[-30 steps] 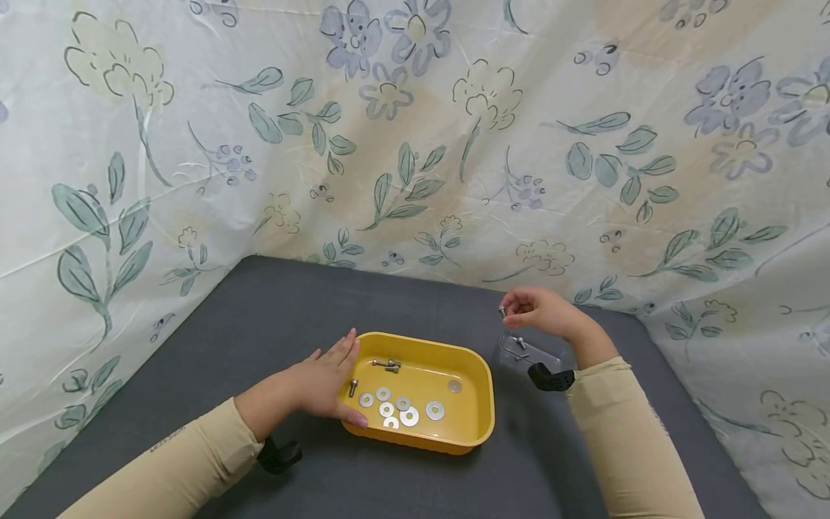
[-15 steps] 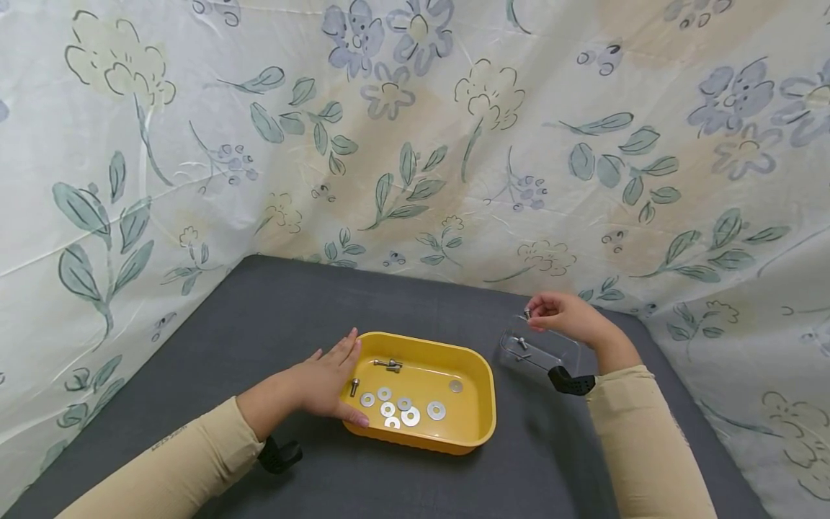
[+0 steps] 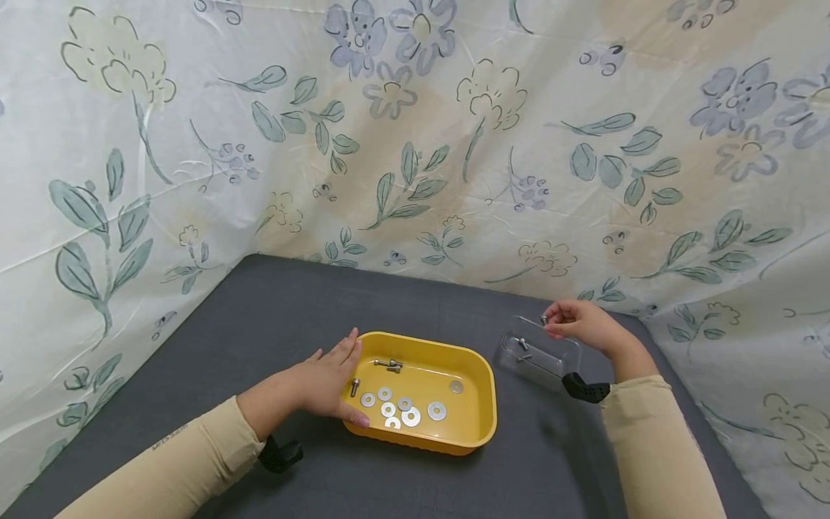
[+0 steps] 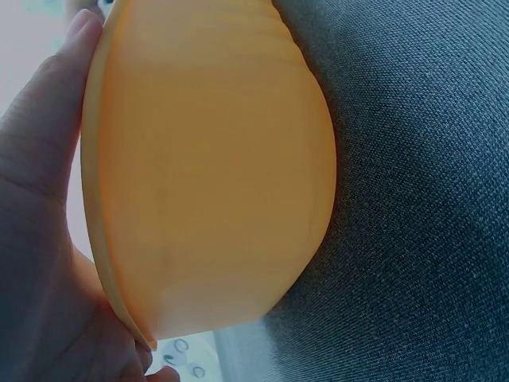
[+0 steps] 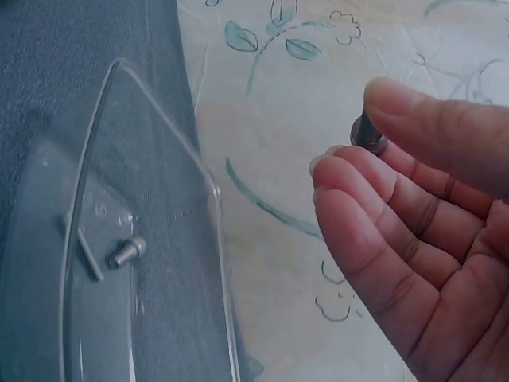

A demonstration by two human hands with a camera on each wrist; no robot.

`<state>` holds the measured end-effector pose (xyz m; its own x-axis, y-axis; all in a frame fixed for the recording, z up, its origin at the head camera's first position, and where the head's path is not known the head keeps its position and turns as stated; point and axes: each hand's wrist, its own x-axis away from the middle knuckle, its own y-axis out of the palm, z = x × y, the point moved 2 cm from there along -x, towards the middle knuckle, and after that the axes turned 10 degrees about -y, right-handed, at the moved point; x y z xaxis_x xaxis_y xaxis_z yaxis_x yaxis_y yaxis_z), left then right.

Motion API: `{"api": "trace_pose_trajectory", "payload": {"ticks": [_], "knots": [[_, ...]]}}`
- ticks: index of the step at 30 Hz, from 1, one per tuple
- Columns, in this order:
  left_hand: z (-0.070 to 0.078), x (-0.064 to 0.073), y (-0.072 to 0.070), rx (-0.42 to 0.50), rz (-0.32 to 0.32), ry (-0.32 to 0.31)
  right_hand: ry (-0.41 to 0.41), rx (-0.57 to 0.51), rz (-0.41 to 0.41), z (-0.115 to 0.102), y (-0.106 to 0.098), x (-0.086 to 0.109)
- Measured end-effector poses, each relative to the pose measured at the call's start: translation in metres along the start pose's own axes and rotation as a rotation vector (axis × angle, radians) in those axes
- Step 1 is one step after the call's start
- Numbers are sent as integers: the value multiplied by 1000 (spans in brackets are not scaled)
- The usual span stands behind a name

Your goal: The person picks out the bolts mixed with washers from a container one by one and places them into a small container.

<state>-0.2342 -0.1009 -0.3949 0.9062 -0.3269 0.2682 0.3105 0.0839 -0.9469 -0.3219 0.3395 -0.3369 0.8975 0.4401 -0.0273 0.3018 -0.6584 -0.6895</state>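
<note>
With fingers spread straight, my left hand rests on the left end of a yellow tray, its thumb over the near rim. The left wrist view shows the tray's outer wall close up. Inside the tray lie several flat washers, a few screws near the far side, and another screw by my fingers. My right hand pinches a socket-head screw between thumb and fingertips, above the far right end of a clear plastic box. A screw and a thin metal piece lie in that box.
Dark grey cloth covers the table under both containers. Floral fabric hangs along the back and both sides, close behind the clear box. A black wrist strap hangs at my right wrist, another strap at my left.
My right hand has moved right and slightly down with the screw, from over the clear box's left side to its far right end. The left hand and yellow tray have stayed put.
</note>
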Motion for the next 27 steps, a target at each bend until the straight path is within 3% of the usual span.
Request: {"api": "trace_pose_trajectory", "payload": {"ticks": [6, 13, 27], "knots": [[0, 1, -1, 10, 7, 4, 21, 34, 15, 7, -2, 9], [0, 1, 0, 14, 10, 11, 33, -3, 10, 14, -2, 15], [0, 0, -1, 4, 1, -3, 33, 12, 11, 18, -2, 17]]}}
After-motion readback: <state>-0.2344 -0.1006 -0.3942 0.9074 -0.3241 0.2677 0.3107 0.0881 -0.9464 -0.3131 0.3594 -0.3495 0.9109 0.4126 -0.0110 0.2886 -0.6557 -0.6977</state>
